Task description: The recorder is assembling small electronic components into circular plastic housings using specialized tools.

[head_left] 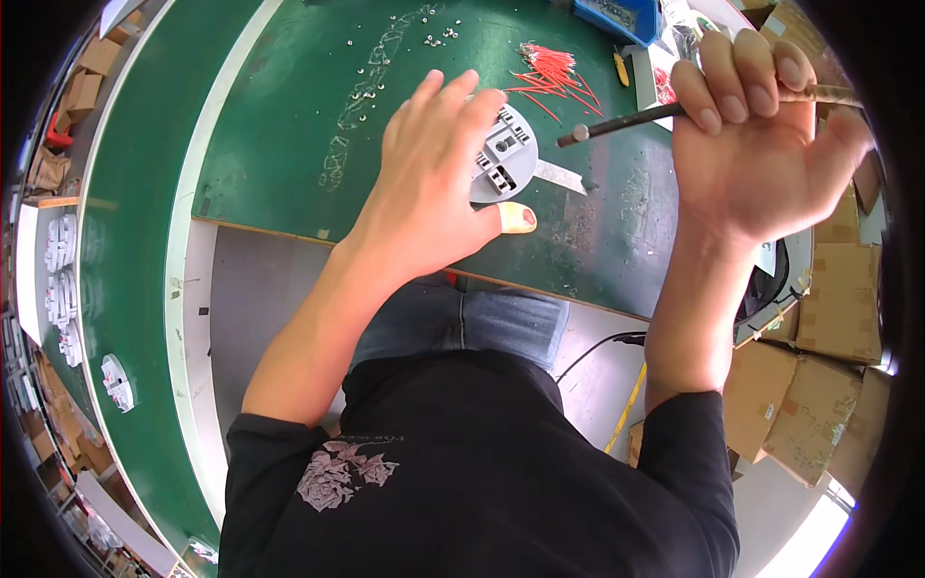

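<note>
My left hand [434, 183] lies palm-down over a round grey-white plastic part [509, 149] on the green work mat [289, 116], covering its left half. My right hand [756, 135] is raised to the right of it, fist closed around a thin dark rod-like tool [626, 120] whose tip points left toward the round part. The tool's tip hangs a little to the right of the part, not touching it. A flat pale strip [561, 174] sticks out from under the part.
A bunch of thin red wires [549, 75] lies behind the part. Small screws [438, 39] are scattered at the far side, beside a blue bin [617, 14]. Cardboard boxes [819, 385] stack at right. More round white parts [60, 279] sit on the left conveyor.
</note>
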`<state>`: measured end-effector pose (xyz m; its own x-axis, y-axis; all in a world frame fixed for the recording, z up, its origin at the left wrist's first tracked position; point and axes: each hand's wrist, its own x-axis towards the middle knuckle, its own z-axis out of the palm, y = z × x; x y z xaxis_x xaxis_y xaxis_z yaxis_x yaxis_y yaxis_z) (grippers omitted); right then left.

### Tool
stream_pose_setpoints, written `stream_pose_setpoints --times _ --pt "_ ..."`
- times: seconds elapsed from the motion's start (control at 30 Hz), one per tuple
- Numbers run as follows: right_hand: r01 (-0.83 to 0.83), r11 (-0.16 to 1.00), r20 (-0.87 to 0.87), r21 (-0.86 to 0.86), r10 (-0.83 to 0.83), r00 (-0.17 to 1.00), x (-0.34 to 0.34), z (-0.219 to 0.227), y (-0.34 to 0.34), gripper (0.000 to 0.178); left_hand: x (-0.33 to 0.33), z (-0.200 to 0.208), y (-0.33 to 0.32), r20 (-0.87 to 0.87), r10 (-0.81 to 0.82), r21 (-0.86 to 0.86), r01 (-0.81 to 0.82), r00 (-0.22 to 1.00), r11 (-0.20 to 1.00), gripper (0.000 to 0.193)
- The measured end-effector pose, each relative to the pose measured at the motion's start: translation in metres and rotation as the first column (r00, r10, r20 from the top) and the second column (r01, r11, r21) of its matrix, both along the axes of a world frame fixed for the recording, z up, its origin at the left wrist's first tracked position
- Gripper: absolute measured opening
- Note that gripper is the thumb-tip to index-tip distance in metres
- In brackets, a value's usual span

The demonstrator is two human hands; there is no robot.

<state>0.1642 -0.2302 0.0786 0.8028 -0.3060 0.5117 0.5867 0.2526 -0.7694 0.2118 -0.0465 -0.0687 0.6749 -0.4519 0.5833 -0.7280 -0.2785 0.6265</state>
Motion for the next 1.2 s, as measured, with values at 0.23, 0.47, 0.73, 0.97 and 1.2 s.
stream_pose_setpoints --times 0.23,0.47,0.73,0.97,1.2 --pt "-0.054 0.998 -0.046 -0.046 0.052 0.998 0.005 -0.015 0.008 0.033 0.021 -0.010 0.009 0.107 -0.177 0.065 0.171 0.978 0.983 0.088" --pt "-0.121 0.992 -0.098 -0.024 0.118 0.988 0.038 -0.037 0.044 0.032 0.035 -0.018 0.032 -0.091 -0.177 0.047 0.181 0.980 0.982 0.085" --pt "-0.255 0.967 -0.174 -0.005 0.250 0.952 0.053 -0.048 0.037 0.035 0.034 -0.015 0.021 -0.162 -0.157 0.076 0.171 0.974 0.982 0.085" --pt "-0.521 0.817 -0.183 -0.247 0.488 0.853 0.059 -0.072 0.041 0.066 0.030 -0.020 0.015 -0.161 -0.155 0.037 0.163 0.975 0.986 0.088" --pt "-0.133 0.991 -0.234 -0.031 0.123 0.964 0.053 -0.077 0.049 0.069 0.016 -0.019 0.007 -0.121 -0.113 -0.011 0.112 0.986 0.994 0.087"
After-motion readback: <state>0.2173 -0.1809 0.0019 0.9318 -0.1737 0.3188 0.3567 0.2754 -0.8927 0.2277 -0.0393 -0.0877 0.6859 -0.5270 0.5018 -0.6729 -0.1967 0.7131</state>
